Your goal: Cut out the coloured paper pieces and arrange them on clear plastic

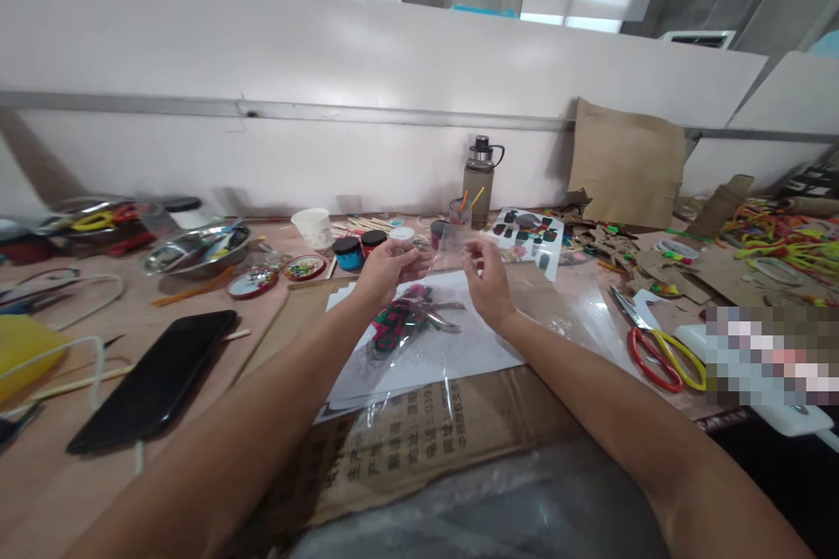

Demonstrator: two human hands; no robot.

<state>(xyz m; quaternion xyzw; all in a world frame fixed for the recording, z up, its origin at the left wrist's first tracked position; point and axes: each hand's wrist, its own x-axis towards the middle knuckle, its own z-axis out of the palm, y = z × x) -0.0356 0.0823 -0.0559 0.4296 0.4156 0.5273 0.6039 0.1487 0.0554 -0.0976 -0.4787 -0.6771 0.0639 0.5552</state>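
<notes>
Both hands are raised over the middle of the table, a short way apart, with clear plastic film (451,251) stretched between them. My left hand (385,271) pinches the film on one side with thumb and fingers. On the other side my right hand (488,281) has its fingers curled onto the film. Below them white paper sheets (485,349) lie on printed cardboard (419,437). A pink, green and dark patterned piece (391,327) rests on the paper, seen through the film. Beside it is a shiny metallic-looking item (442,320) whose kind I cannot make out.
Red-and-yellow-handled scissors (662,354) lie at the right. A black phone (157,380) is at the left, near a metal bowl (200,251) of tools. Paint jars (348,254), a paper cup (312,229) and a bottle (480,179) stand at the back.
</notes>
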